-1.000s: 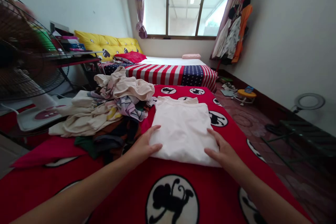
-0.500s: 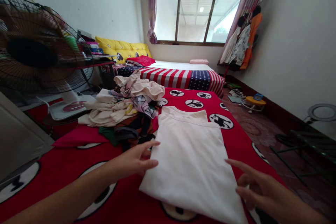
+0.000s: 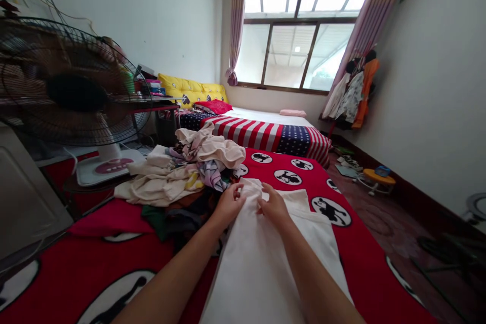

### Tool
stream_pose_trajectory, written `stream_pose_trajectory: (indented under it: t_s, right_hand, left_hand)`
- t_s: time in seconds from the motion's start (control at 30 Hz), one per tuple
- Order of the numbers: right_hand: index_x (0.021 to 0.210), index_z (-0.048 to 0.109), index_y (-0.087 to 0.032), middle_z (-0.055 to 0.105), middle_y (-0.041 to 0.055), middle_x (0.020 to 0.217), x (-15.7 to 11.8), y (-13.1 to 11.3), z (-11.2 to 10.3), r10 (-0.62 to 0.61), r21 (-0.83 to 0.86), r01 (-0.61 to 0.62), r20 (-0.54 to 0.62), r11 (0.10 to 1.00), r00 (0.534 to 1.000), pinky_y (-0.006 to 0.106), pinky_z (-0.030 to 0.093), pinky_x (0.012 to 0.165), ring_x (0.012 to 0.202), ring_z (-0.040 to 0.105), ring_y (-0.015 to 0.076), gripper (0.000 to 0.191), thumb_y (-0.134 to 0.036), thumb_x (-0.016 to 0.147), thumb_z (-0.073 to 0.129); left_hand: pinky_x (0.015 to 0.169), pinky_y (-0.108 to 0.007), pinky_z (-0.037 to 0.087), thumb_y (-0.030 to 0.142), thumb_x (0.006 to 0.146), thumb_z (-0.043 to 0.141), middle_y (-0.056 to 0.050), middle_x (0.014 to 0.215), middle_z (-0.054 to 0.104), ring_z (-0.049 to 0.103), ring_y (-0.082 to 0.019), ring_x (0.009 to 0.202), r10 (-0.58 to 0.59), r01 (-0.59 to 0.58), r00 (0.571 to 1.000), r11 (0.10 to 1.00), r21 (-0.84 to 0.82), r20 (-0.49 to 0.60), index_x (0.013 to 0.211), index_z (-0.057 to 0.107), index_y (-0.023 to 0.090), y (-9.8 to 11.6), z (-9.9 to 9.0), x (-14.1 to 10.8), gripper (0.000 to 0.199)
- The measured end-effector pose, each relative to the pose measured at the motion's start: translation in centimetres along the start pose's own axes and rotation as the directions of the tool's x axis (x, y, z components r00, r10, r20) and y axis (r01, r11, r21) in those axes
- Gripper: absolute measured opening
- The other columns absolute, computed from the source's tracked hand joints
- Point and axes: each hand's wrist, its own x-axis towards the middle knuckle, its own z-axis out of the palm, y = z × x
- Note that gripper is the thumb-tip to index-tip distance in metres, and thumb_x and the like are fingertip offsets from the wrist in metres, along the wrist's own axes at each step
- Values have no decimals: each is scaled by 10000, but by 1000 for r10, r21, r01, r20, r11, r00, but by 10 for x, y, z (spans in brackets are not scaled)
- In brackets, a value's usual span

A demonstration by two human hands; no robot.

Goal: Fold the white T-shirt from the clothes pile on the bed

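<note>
A white shirt (image 3: 252, 268) lies folded flat on a red blanket (image 3: 364, 258) with black-and-white round figures. At the shirt's far left corner, my left hand (image 3: 230, 206) pinches the cloth along the outer edge. Just to its right, my right hand (image 3: 276, 207) is closed on the same far edge near the collar, and the fabric bunches up between the two hands. My forearms cover part of the shirt's middle and right side. Close by on the left is a heap of crumpled clothes (image 3: 163, 182), mostly cream, with darker pieces beneath.
A fan (image 3: 78, 88) stands at the left on a small stand. Beyond the blanket is a second bed with a striped, starred cover (image 3: 261, 135). A yellow-topped stool (image 3: 378, 177) sits on the floor at right. Clothes (image 3: 351, 96) hang near the window.
Both hands moved from the shirt's two sides to its far left corner and closed on the cloth there. The camera view has tilted upward slightly.
</note>
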Motion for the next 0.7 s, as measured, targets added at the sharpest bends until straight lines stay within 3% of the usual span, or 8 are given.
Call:
stream_pose_trajectory:
  t_s: [0.1, 0.17, 0.23, 0.33, 0.43, 0.5, 0.6, 0.7]
  right_hand:
    - [1117, 639, -209, 689, 58, 971, -1, 7, 2, -19, -118, 21, 12, 993, 1000, 283, 490, 638, 681, 637, 165, 383, -257, 740, 595]
    - [894, 693, -182, 679, 63, 844, -4, 5, -3, -41, -247, 51, 46, 968, 998, 302, 469, 663, 724, 624, 197, 219, -305, 744, 591]
    - [702, 670, -179, 663, 73, 815, -7, 1, -12, -100, -339, 113, 57, 934, 993, 308, 448, 696, 780, 608, 218, 167, -330, 734, 604]
    - [675, 649, -190, 656, 52, 806, -12, -11, -30, -184, -315, 193, 57, 929, 981, 286, 427, 701, 809, 584, 211, 169, -356, 710, 648]
    - [611, 583, -194, 561, -8, 595, -17, -25, -49, -137, -121, 150, 110, 981, 984, 245, 368, 534, 599, 515, 154, 282, -446, 714, 655]
    - [586, 533, -195, 485, -37, 520, -20, -35, -60, -82, 118, 65, 140, 991, 987, 233, 326, 463, 501, 452, 122, 350, -497, 704, 666]
    - [701, 584, -197, 547, -38, 580, -25, -45, -68, -63, 484, -37, 188, 874, 980, 233, 390, 481, 515, 498, 123, 319, -489, 678, 709]
    - [868, 644, -203, 664, -3, 766, -28, -49, -67, -115, 635, -34, 192, 772, 975, 255, 475, 608, 667, 602, 157, 295, -411, 679, 735]
  left_hand:
    - [534, -196, 412, 158, 715, 620, -45, 836, 610, 565, -124, 656, 45, -40, 999, 986, -160, 29, 1149, 539, 108, -1, 3, -2, 445]
    - [487, -187, 378, 173, 719, 616, -33, 817, 598, 539, -105, 601, 55, -43, 997, 974, -225, 47, 1150, 532, 107, 0, 3, -3, 444]
    - [476, -180, 363, 189, 718, 628, -26, 799, 595, 525, -91, 579, 77, -61, 996, 965, -255, 53, 1137, 540, 108, 0, 3, -3, 436]
    - [503, -186, 390, 223, 686, 686, -38, 850, 613, 536, -84, 583, 94, -80, 995, 963, -258, 43, 1105, 570, 123, 1, 3, -4, 446]
    - [508, -205, 415, 290, 633, 752, -50, 880, 627, 536, -86, 567, 83, -76, 996, 978, -193, 28, 1024, 619, 127, 3, 1, -6, 444]
    - [507, -214, 419, 340, 618, 769, -46, 810, 637, 538, -99, 561, 86, -78, 995, 988, -135, 55, 915, 656, 118, 6, 0, -7, 388]
    - [505, -226, 412, 382, 601, 781, -20, 640, 623, 544, -123, 531, 48, -25, 984, 990, -136, 174, 865, 685, 112, 12, 0, -12, 389]
    - [578, -262, 464, 377, 582, 796, -31, 669, 664, 605, -169, 606, 6, 101, 928, 958, -267, 373, 948, 695, 118, 19, 3, -18, 460]
